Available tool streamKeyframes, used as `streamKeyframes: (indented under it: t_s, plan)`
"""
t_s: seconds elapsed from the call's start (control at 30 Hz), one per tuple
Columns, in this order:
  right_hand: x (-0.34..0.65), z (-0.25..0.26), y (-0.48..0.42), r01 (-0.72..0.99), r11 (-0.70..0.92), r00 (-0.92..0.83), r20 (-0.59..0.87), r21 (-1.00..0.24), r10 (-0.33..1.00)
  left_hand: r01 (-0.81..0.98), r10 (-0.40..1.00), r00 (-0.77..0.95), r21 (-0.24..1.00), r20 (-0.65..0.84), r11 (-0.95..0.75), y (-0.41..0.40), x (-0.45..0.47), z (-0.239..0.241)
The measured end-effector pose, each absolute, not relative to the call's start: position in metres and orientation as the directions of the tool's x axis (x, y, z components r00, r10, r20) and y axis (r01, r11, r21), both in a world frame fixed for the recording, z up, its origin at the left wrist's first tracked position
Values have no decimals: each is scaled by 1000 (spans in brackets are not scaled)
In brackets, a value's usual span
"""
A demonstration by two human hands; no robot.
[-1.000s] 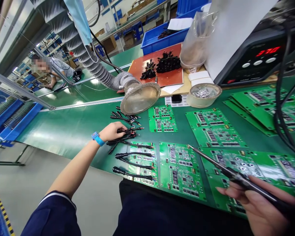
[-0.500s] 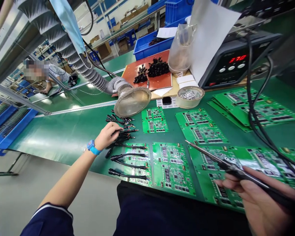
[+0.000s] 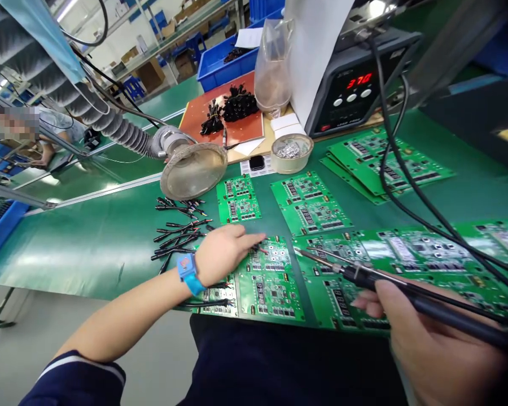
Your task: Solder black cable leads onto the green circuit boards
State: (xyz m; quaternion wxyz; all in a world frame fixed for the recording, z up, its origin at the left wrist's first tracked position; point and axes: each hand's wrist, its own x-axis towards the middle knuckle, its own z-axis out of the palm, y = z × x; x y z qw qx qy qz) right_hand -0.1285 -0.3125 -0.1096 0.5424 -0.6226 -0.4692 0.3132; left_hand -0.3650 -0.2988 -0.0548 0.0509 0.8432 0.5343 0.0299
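My left hand [image 3: 220, 254], wearing a blue wristband, reaches over a green circuit board [image 3: 271, 282]. Its fingers are pinched on a black cable, mostly hidden by the hand; thin wire ends [image 3: 262, 247] show by the fingertips at the board's upper part. In my right hand [image 3: 419, 332] is a soldering iron [image 3: 364, 279], its tip pointing left above the neighbouring board. A second thin dark rod lies alongside the iron; I cannot tell what it is. Black cables [image 3: 173, 239] lie loose left of the boards, and another cable [image 3: 211, 303] lies across a board near the table edge.
A fume extraction hood [image 3: 192, 172] hangs over the table. Behind the boards stand a round tin [image 3: 292, 155] and a soldering station [image 3: 355, 84] reading 370. Its leads cross stacked boards [image 3: 389, 163] at right. Bundled cables [image 3: 239, 102] lie on a red sheet. A person sits at far left.
My left hand has moved right from the cable pile to the board, bringing a cable. The soldering iron has come closer to that hand. The whole view has shifted.
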Motion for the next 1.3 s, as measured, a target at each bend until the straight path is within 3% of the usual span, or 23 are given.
streamKeyframes:
  t_s: [0.13,0.3,0.43,1.03,1.3]
  plan:
    - [-127,-112,-304,296,123,298,214,-947,930,831,831,555,-5,-18,-556,-295,-350,-78]
    - [-125,-117,-295,506,256,246,422,-824,872,810,809,586,18,44,-587,-293,-351,-90]
    - [-125,-119,-291,539,326,198,494,-776,847,801,801,596,20,52,-598,-291,-350,-90]
    - [-130,-119,-288,509,330,158,463,-795,872,834,834,552,31,2,-551,-294,-343,-92]
    - [-132,-114,-288,487,331,157,453,-809,878,828,833,552,-90,-34,-553,-295,-339,-88]
